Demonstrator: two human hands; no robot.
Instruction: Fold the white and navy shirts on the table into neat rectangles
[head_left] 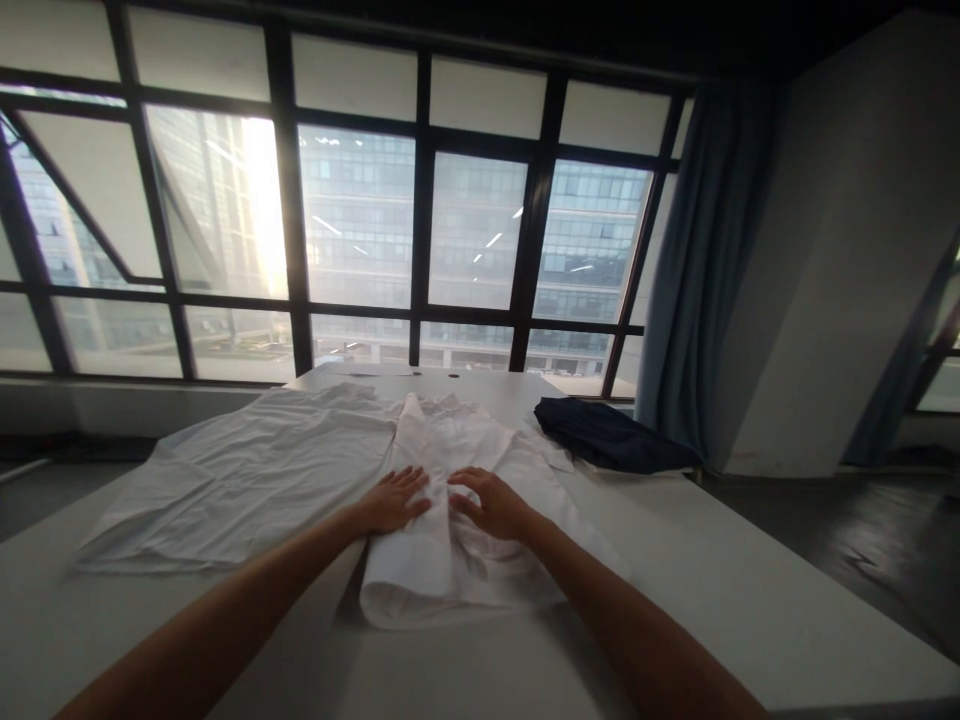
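A white shirt (412,575) lies on the table in front of me, its near end folded over into a soft roll. My left hand (394,500) rests flat on its left part with the fingers spread. Just to the right, my right hand (491,502) touches the same cloth; its fingers are bent and apart, thumb toward the left hand, with nothing visibly pinched between them. Another white shirt (255,475) is spread out, wrinkled, to the left of the first.
The white table (720,560) reaches toward the windows. A dark blue folded garment (611,432) lies near its right edge. Flat white paper or cloth (360,369) is at the far end. A blue curtain (682,270) hangs beside a pillar (817,300) on the right.
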